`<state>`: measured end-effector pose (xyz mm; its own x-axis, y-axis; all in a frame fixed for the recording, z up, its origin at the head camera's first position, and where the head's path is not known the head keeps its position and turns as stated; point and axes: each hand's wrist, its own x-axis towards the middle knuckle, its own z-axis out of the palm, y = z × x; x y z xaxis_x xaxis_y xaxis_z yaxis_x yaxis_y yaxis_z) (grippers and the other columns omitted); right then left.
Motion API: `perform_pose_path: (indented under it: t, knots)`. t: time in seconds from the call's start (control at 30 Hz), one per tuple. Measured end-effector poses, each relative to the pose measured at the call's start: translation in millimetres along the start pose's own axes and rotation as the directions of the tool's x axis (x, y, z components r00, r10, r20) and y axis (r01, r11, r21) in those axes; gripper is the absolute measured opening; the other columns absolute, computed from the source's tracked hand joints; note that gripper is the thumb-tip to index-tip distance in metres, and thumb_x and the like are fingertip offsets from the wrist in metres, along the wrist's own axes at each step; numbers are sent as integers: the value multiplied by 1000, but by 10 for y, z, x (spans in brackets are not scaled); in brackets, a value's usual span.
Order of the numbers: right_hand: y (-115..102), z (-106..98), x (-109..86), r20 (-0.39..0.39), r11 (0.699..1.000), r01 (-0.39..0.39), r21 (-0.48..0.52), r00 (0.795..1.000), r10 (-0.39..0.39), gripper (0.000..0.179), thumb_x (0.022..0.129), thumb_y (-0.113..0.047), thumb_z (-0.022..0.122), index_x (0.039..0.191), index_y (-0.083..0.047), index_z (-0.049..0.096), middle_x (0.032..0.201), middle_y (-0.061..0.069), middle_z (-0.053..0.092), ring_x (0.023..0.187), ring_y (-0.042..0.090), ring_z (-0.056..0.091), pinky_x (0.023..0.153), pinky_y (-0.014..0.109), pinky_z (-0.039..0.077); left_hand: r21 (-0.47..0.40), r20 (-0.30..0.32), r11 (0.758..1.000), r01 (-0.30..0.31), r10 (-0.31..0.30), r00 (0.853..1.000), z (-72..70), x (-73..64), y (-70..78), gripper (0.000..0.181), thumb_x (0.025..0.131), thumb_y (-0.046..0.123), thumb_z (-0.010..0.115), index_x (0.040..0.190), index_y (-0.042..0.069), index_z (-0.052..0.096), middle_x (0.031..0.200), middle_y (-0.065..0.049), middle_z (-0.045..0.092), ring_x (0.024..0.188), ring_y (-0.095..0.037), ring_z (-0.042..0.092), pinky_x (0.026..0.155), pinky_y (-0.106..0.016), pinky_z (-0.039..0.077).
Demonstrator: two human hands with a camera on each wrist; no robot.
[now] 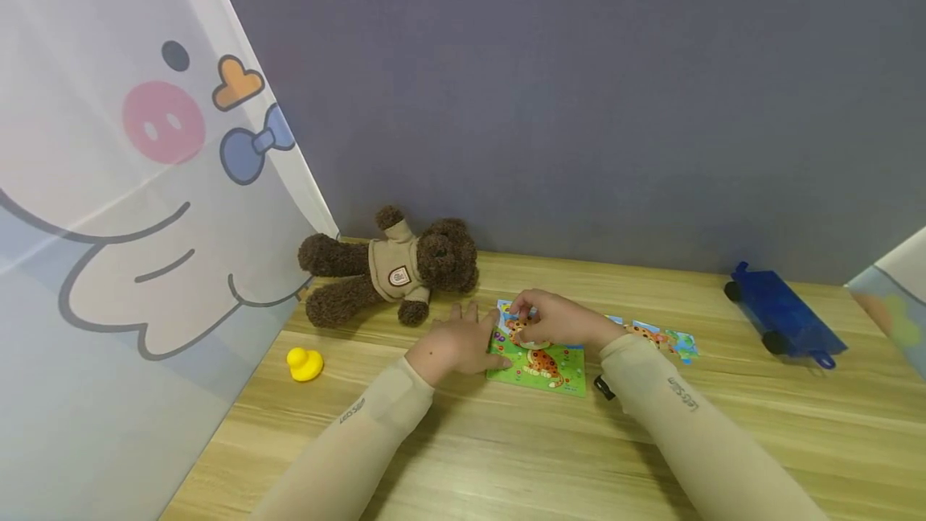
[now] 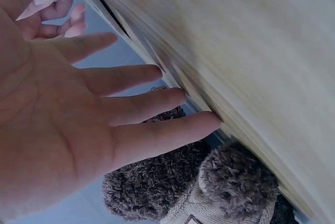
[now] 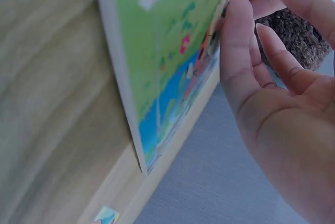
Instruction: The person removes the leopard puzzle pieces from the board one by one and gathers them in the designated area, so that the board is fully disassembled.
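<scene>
A flat puzzle (image 1: 547, 381) with a green field and a spotted leopard lies on the wooden table between the two hands. My left hand (image 1: 457, 344) rests at its left side, fingers spread and nearly straight, thumb lying over the board's edge. Over the upper part, my right hand (image 1: 557, 318) bends its thumb and index finger round a leopard puzzle piece (image 1: 515, 331) whose pale lower edge shows. In the right wrist view, the thumb of the right hand (image 3: 293, 93) reaches the picture surface of the puzzle (image 3: 167, 41); the fingers partly hide the piece.
More puzzle pieces (image 1: 683, 344) lie right of the board, partly behind the right forearm. A brown teddy bear (image 1: 394, 268) lies at the back left, with a yellow rubber duck (image 1: 305, 364) nearer. A blue toy car (image 1: 784, 312) stands far right. Behind rises a grey wall (image 1: 579, 103).
</scene>
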<state>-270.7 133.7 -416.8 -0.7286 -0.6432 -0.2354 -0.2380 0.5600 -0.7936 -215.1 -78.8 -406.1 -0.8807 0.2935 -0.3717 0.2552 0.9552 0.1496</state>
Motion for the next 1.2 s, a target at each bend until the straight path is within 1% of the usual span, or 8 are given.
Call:
perform_pose_path:
  t: [0.07,0.2,0.4,0.57,0.9,1.07,1.2]
  knots:
    - [10,9,12,-6,1000,6,-19,1000,-6,37,99,-12,73,131,-1,59,122,19,58,78,16,54,69,31,53,-4,2,1000,5,-5,1000,-8,-10,7,93,99,70,62,172,25,26,179,-22,19,164,-52,20,124,-76,33]
    - [13,26,37,-15,999,2,-51,1000,-3,37,98,-14,76,129,-2,61,120,17,61,83,17,57,71,32,55,-1,6,1000,11,-11,1000,-28,-36,22,91,99,69,62,171,26,29,179,-22,19,164,-52,20,122,-76,35]
    - [5,63,69,-31,990,1,-142,1000,-6,34,96,-20,81,123,-6,65,109,8,64,93,18,57,80,33,52,9,14,1000,12,-12,1000,-36,-30,25,91,99,69,62,171,26,29,179,-22,19,164,-51,20,121,-76,36]
    - [8,105,81,-44,985,-10,-175,999,2,32,95,-21,82,121,-8,67,111,6,65,97,17,57,86,35,52,24,12,1000,0,0,1000,-37,-21,27,91,98,69,63,171,25,30,178,-23,21,163,-53,22,120,-77,38]
    - [0,130,81,-71,980,-30,-196,997,16,29,93,-21,85,116,-10,70,111,5,65,98,17,59,88,36,54,57,3,998,-5,5,1000,-17,14,28,91,98,70,62,171,25,30,177,-24,23,162,-53,26,116,-77,43]
    - [9,131,80,-71,980,-21,-198,997,7,29,94,-21,84,115,-10,69,112,6,64,99,17,58,88,37,54,59,9,998,-2,1,1000,-4,27,24,92,98,71,61,171,26,29,178,-23,22,163,-53,25,116,-77,43]
    - [9,136,78,-71,981,-9,-194,997,-5,29,94,-21,84,115,-10,68,111,6,63,97,17,57,86,36,53,64,11,998,1,-2,1000,2,42,17,92,98,72,61,171,26,29,178,-23,22,163,-53,24,116,-76,43]
